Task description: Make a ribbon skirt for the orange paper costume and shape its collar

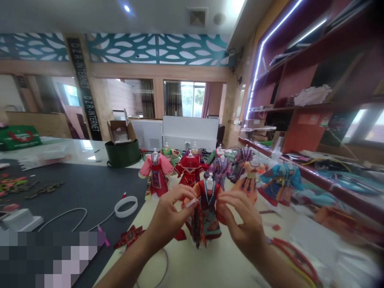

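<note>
A miniature orange-and-teal gown (208, 220) stands on a small white dress form at the front of the group. My left hand (168, 216) pinches a small pale strip (191, 203) at the gown's chest, and a dark red patterned fabric piece (198, 226) hangs just below it. On the other side, my right hand (243, 220) has its fingertips closed against the gown's upper edge. The fingers hide part of the bodice, and the hanging fabric covers the skirt's middle.
Several more miniature gowns on stands (190, 170) crowd behind on the pale table (228, 264). A dark cutting mat (90, 188) lies left, with a white tape ring (126, 207) and white cable. A red cord (295, 256) lies right. Shelves line the right wall.
</note>
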The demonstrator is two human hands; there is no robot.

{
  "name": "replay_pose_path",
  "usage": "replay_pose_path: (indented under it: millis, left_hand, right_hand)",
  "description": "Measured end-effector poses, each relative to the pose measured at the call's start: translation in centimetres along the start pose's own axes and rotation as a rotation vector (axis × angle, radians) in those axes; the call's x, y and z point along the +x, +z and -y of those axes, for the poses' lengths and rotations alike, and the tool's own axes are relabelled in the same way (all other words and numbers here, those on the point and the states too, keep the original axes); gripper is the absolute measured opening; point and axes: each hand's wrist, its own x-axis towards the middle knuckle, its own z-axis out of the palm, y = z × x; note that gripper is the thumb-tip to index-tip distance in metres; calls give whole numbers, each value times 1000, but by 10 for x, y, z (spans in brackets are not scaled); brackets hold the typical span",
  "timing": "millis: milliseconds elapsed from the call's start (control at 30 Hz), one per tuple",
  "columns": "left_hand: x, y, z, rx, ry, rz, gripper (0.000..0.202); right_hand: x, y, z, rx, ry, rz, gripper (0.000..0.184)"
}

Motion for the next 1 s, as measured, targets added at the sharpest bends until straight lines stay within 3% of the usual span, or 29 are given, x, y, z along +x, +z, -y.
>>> replay_pose_path:
  millis: [167,300,433,667,767,1000]
  left_hand:
    - [-6,3,-18,80,-168,19,10]
    - [-12,10,-27,58,-238,34,10]
    - [-18,11,-30,8,-291,32,12]
    - [-30,5,-14,-200,-475,-2,20]
    - [-32,8,-4,-313,-542,-34,22]
    - [-27,21,13,-393,-540,-130,21]
  right_hand:
    - [-24,4,35,137,189,128,23]
    - [-38,14,48,151,289,195,29]
    - [-49,19,43,133,325,163,11]
    - [-55,2,24,278,592,225,20]
    - [-49,-7,22,340,664,196,24]
    - [-34,-6,14,374,736,85,26]
